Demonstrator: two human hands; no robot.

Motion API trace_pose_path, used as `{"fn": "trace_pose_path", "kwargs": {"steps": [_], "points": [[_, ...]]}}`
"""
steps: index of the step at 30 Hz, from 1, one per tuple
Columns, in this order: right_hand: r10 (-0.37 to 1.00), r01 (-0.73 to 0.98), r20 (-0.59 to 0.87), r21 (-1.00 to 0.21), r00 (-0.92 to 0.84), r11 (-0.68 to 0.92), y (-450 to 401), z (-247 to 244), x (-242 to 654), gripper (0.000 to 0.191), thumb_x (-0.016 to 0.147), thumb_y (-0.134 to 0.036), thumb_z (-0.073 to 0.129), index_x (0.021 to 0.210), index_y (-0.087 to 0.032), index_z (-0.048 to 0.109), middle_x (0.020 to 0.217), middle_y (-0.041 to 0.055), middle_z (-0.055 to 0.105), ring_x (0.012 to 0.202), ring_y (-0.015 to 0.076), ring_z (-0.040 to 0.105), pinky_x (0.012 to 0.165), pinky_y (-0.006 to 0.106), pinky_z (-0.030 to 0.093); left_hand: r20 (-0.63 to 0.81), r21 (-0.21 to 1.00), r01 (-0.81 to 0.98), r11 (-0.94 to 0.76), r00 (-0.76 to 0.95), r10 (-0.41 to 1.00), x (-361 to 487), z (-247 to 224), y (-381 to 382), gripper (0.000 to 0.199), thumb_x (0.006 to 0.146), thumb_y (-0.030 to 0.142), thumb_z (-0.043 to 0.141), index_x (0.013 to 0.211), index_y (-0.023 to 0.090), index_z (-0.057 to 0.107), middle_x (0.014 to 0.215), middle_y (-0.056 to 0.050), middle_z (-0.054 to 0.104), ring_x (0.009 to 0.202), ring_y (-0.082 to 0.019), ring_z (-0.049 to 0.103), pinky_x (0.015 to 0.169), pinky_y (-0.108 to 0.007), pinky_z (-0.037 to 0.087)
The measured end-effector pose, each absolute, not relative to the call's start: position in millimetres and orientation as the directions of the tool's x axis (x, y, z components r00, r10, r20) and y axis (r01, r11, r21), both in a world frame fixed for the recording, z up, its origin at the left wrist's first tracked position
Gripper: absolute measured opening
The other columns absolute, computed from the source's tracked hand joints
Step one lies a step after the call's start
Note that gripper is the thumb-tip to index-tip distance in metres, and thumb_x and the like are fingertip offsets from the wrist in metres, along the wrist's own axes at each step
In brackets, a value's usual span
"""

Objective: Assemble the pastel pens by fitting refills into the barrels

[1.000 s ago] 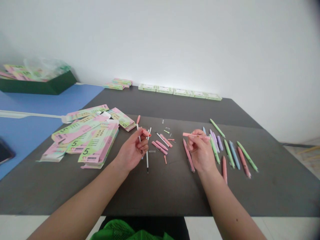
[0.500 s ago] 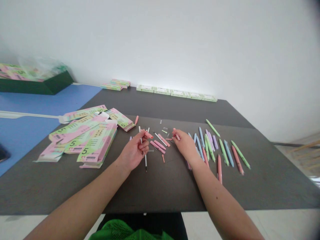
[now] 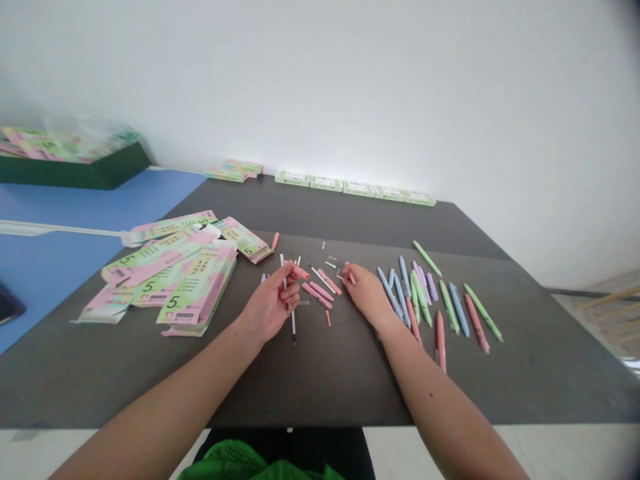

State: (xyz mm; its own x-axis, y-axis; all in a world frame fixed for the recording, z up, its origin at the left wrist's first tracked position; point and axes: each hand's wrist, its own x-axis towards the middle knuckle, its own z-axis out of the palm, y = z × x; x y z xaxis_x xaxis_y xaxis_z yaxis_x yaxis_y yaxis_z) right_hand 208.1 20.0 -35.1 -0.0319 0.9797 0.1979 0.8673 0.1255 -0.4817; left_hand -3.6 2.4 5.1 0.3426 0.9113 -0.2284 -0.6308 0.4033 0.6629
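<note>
My left hand (image 3: 274, 300) is closed on a salmon pen barrel (image 3: 300, 271), held between thumb and fingers. A white refill (image 3: 294, 327) lies just beside and under those fingers. My right hand (image 3: 366, 293) pinches a small pink pen part (image 3: 352, 278) at its fingertips. Between the hands, several pink pen pieces (image 3: 318, 293), a thin white refill (image 3: 320, 277) and small clear bits (image 3: 333, 258) lie loose on the dark table. Right of my right hand are several whole pens in blue, green, purple and red (image 3: 421, 297).
Pink and green boxes (image 3: 195, 283) lie piled at the left. A row of pale green boxes (image 3: 326, 183) and a small stack (image 3: 233, 171) stand near the wall. A dark green tray (image 3: 100, 172) with packaging sits on the blue surface (image 3: 55, 260).
My right hand has moved slightly down relative to the loose pieces, and the small part in its fingers has turned. My left hand keeps the salmon barrel almost in place. The view has shifted slightly.
</note>
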Motion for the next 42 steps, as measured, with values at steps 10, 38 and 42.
{"fn": "trace_pose_path", "kwargs": {"steps": [10, 38, 42], "points": [[0.974, 0.011, 0.168, -0.986, 0.151, 0.168, -15.4, -6.3, 196.2, 0.021, 0.074, -0.028, 0.066, 0.092, -0.023, 0.057, 0.086, 0.0007, 0.065, 0.077, 0.0158, 0.062, 0.078, 0.032, 0.047, -0.175, 0.754, -0.571, 0.325, 0.302, 0.937, -1.3, 3.7, -2.1, 0.023, 0.08, 0.034, 0.064, 0.073, 0.013, 0.062, 0.053, 0.006, 0.039, 0.041, -0.002, 0.024, 0.039, -0.015, 0.024], [0.945, 0.154, 0.24, -0.966, 0.221, 0.209, -21.2, -7.2, 195.2, 0.015, 0.074, -0.023, 0.063, 0.088, -0.023, 0.058, 0.082, -0.0006, 0.063, 0.085, 0.017, 0.062, 0.081, 0.032, 0.045, -0.162, 0.137, 0.919, -0.369, 0.389, 0.907, -3.7, -2.2, 2.6, 0.024, 0.087, 0.028, 0.043, 0.087, 0.018, 0.064, 0.085, -0.012, 0.069, 0.085, -0.026, 0.065, 0.069, -0.032, 0.043], [0.941, 0.212, 0.264, -0.952, 0.211, 0.22, -23.6, -3.6, 192.7, 0.013, 0.075, -0.023, 0.063, 0.086, -0.023, 0.059, 0.081, -0.0005, 0.063, 0.081, 0.0167, 0.061, 0.078, 0.031, 0.046, -0.069, 0.285, 0.888, -0.362, 0.396, 0.916, -7.9, 7.6, 3.9, 0.03, 0.09, 0.036, 0.041, 0.083, 0.018, 0.065, 0.079, -0.008, 0.068, 0.078, -0.022, 0.064, 0.066, -0.028, 0.041]]}}
